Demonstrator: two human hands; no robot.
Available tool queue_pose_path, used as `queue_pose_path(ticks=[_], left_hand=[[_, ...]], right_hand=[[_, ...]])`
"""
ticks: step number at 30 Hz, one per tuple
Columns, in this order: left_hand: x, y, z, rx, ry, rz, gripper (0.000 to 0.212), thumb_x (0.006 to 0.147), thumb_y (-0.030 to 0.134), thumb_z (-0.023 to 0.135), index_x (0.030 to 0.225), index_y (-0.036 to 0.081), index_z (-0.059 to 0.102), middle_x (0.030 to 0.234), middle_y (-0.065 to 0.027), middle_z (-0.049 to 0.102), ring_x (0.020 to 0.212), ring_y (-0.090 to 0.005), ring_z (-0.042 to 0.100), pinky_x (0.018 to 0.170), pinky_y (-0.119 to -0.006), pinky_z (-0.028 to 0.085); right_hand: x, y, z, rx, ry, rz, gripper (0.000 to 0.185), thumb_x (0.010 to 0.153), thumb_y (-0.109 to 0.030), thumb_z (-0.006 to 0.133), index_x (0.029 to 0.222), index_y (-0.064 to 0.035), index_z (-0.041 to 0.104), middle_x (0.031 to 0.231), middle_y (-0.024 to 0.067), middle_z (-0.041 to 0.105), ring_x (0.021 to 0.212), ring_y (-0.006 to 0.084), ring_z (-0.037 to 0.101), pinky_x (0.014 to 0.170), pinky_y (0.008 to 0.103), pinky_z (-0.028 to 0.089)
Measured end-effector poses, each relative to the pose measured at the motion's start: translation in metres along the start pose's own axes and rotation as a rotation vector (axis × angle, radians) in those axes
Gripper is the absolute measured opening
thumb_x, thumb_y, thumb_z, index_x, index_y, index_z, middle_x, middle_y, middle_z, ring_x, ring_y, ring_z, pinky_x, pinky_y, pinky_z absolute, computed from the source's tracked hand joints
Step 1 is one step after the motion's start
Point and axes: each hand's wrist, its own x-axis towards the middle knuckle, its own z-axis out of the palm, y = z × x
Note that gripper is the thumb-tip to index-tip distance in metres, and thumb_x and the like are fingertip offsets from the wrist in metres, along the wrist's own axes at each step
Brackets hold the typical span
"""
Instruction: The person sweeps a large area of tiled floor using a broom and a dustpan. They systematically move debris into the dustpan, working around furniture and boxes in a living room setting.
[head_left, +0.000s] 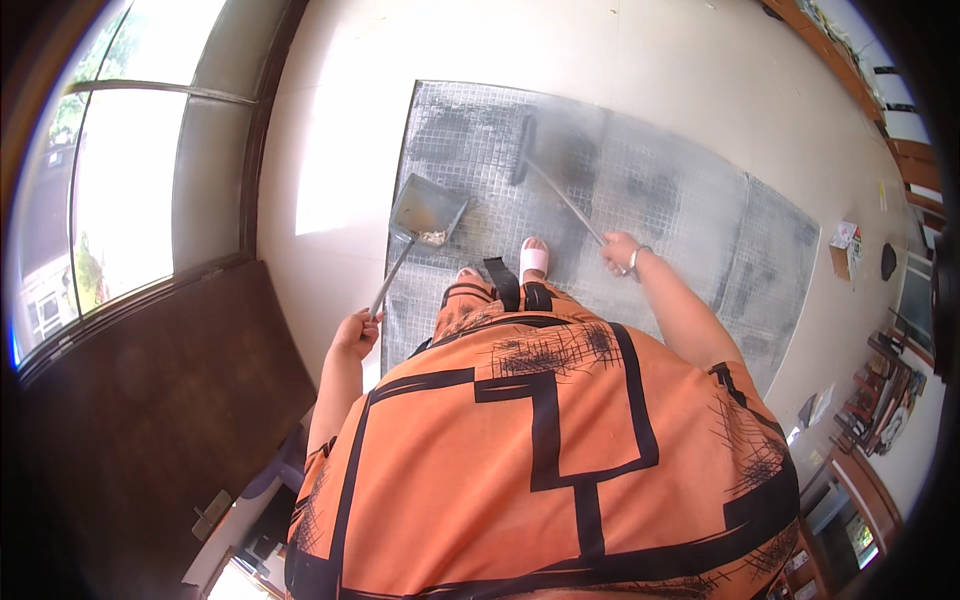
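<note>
My left hand (358, 334) grips the handle of a grey long-handled dustpan (427, 206), which rests on the patterned grey mat (660, 202) near its left edge. Light-coloured debris (433, 238) lies in the pan by the handle side. My right hand (620, 253), with a band at the wrist, is closed around the metal handle of a push broom (523, 150). The broom's head is on the mat, beyond the dustpan and to its right. My feet, in pale pink slippers (534, 259), stand on the mat between the two tools.
A dark wooden door (165, 420) stands at the left, below a bright window (135, 180). Pale floor (675, 67) surrounds the mat. Along the right are a small carton (845, 251), a dark object (889, 262) and a rack with shoes (877, 394).
</note>
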Motion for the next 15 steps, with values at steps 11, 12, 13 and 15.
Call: queue_pose_path(ticks=[11, 12, 13, 15], left_hand=[[0.018, 0.027, -0.018, -0.208, -0.025, -0.034, 0.034, 0.078, -0.001, 0.029, 0.11, 0.005, 0.025, 0.08, -0.0137, 0.045, 0.043, -0.005, 0.031, 0.033, -0.012, 0.03], [0.032, 0.032, -0.031, -0.235, -0.047, -0.052, 0.035, 0.077, -0.001, 0.03, 0.111, 0.005, 0.025, 0.081, -0.0144, 0.045, 0.042, -0.0056, 0.031, 0.032, -0.012, 0.03], [0.039, 0.038, -0.036, -0.289, -0.072, -0.075, 0.039, 0.075, -0.003, 0.031, 0.113, 0.006, 0.023, 0.081, -0.0147, 0.046, 0.042, -0.0056, 0.031, 0.032, -0.012, 0.029], [0.031, 0.058, -0.022, -0.212, 0.002, -0.045, 0.044, 0.074, -0.004, 0.032, 0.116, 0.007, 0.02, 0.082, -0.0148, 0.045, 0.042, -0.0054, 0.031, 0.032, -0.012, 0.029]], right_hand=[[0.099, -0.141, 0.09, -0.726, 0.136, -0.347, 0.031, 0.07, -0.014, 0.045, 0.099, -0.0049, 0.049, 0.088, 0.0165, 0.055, 0.082, 0.027, 0.054, 0.069, 0.0346, 0.041], [0.096, -0.166, 0.108, -0.697, 0.136, -0.349, 0.03, 0.069, -0.014, 0.044, 0.098, -0.0053, 0.05, 0.088, 0.017, 0.055, 0.081, 0.0268, 0.054, 0.069, 0.0346, 0.042], [0.096, -0.192, 0.124, -0.675, 0.144, -0.351, 0.029, 0.069, -0.013, 0.044, 0.096, -0.0057, 0.051, 0.088, 0.0175, 0.055, 0.08, 0.0267, 0.054, 0.069, 0.0347, 0.042], [0.121, -0.227, 0.142, -0.833, 0.155, -0.308, 0.027, 0.069, -0.012, 0.043, 0.093, -0.006, 0.054, 0.089, 0.016, 0.055, 0.079, 0.0259, 0.055, 0.067, 0.0346, 0.043]])
